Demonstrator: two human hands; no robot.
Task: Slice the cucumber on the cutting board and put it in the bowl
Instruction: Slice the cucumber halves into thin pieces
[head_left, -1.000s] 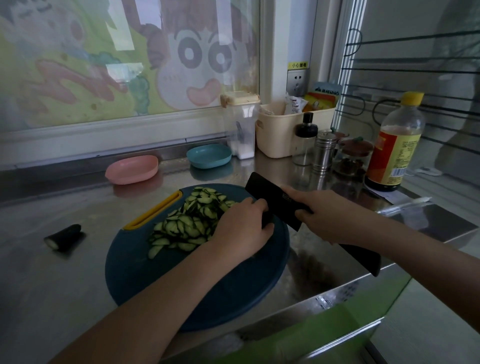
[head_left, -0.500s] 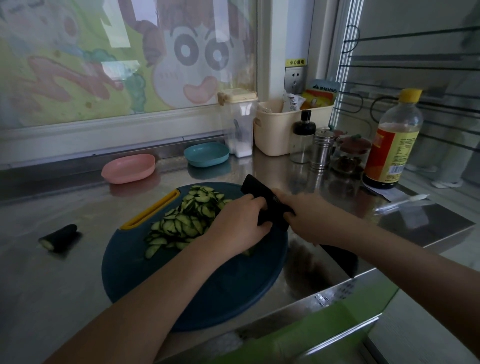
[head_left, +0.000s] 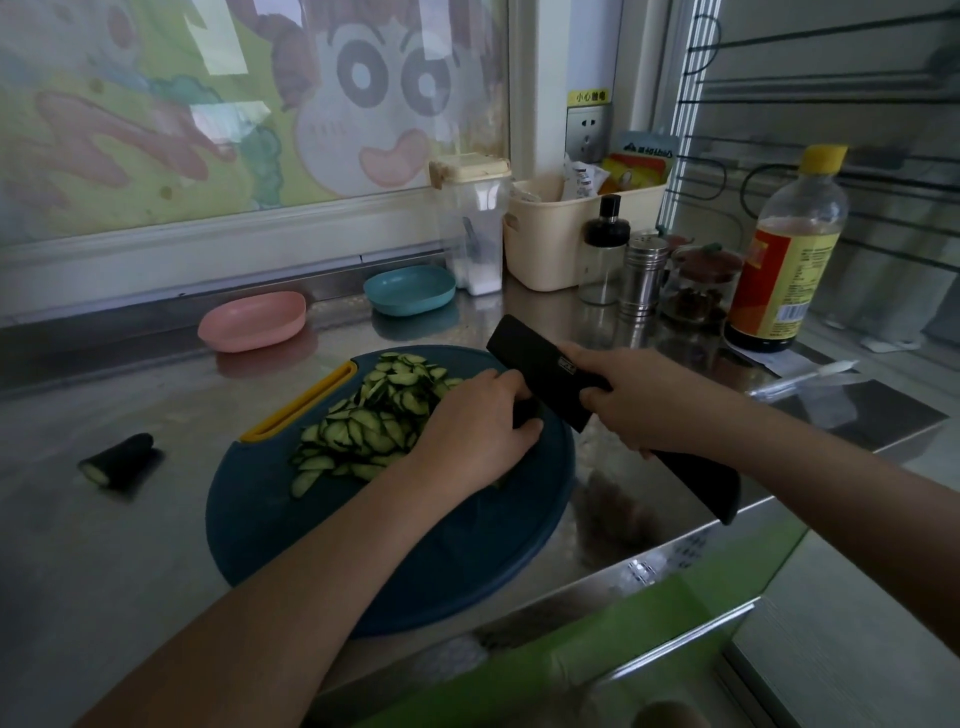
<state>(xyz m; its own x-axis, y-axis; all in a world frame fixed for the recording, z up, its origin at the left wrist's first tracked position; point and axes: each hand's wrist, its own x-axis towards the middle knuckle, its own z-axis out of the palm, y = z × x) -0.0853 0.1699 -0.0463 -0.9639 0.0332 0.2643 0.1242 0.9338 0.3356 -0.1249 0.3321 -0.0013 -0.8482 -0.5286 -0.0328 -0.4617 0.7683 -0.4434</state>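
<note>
Fingers (head_left: 506, 385) of the left hand (head_left: 475, 423) were curled down over a dark cucumber stub (head_left: 524, 411), pinned on the right part of the cutting board (head_left: 415, 545) at centre frame; most of the stub was hidden under the hand. Those of the right hand (head_left: 639, 400) were wrapped round the knife (head_left: 540, 366) where blade meets handle, with the blade tilted and its lower corner just beside the left thumb. Contact with the board could not be told. The cucumber slices (head_left: 374, 410) were heaped on the board's upper left, touching the left hand. A cut-off end (head_left: 117, 460) was seen on the steel counter (head_left: 104, 571) at mid left, well apart from the board. A pink bowl (head_left: 252, 319) and a teal bowl (head_left: 408, 288) were set above the board; which one was meant could not be told. Handling, as judged: the stub was taken as light, firm, round and wet at the cut face, so roll and slip were expected. With little length to hold, it was best pinned by the skin side, fingertips tucked behind the knuckles. The slices were taken as thin, limp and clingy, better scooped on the blade flat or in cupped hands than pinched singly.
</note>
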